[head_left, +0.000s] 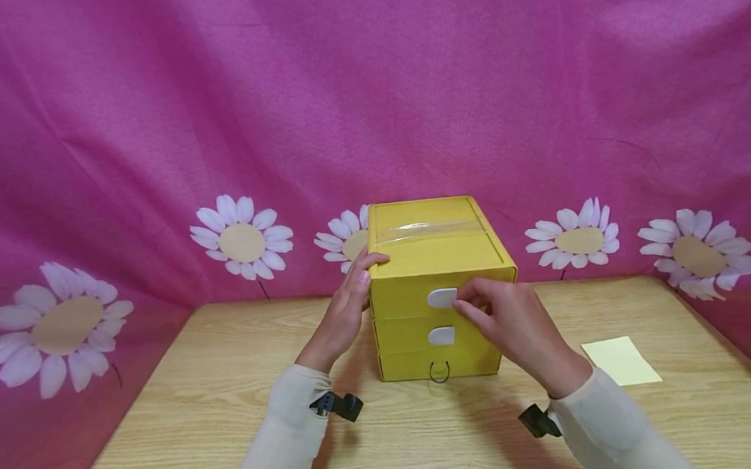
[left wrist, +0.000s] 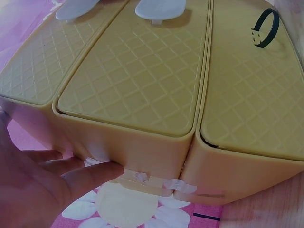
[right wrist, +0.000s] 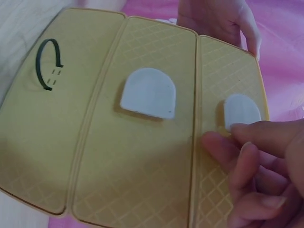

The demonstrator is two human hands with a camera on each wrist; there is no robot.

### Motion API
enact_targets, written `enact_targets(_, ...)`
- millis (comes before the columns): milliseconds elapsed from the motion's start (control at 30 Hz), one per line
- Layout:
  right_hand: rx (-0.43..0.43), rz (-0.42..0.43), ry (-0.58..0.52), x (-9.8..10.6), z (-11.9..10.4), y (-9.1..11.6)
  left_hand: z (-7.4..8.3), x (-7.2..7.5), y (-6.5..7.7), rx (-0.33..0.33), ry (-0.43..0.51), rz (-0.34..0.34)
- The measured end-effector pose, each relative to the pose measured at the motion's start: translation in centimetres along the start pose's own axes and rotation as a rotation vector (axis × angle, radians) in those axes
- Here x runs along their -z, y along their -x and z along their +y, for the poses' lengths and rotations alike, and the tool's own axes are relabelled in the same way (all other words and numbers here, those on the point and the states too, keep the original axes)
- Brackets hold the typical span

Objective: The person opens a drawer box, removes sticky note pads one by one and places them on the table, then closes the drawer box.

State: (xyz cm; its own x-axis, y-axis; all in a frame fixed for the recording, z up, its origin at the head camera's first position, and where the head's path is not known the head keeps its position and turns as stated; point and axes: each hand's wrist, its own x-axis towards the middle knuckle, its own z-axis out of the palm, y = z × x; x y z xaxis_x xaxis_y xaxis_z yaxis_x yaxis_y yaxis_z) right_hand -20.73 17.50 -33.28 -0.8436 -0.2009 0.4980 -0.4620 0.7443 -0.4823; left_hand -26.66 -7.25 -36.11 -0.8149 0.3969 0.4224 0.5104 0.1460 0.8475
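Note:
A yellow three-drawer box stands on the table, its drawers closed and clear tape across its top. My left hand rests against the box's left side, fingers extended, with fingertips over the top edge; the left wrist view shows these fingers along the side wall. At the top drawer, my right hand pinches the edge of the white rounded handle between thumb and fingers. A similar white handle is on the middle drawer. The bottom drawer carries a dark loop pull.
A pale yellow paper square lies on the wooden table, right of the box. Behind the table hangs a pink cloth printed with white flowers. Black wrist mounts sit on both sleeves.

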Motion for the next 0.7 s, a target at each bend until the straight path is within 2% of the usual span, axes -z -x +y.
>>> enact_targets(167,0.018,-0.024,0.022,-0.4,0.6,0.4,0.1,0.0,0.0,0.006,0.002,-0.008)
enact_targets(267,0.023,-0.035,0.036,-0.6,0.9,0.6,-0.9,0.0,-0.2,-0.005,-0.002,-0.001)
enact_targets(700,0.038,-0.044,0.043,-1.5,1.8,1.2,-1.0,0.0,-0.2,-0.007,-0.013,0.015)
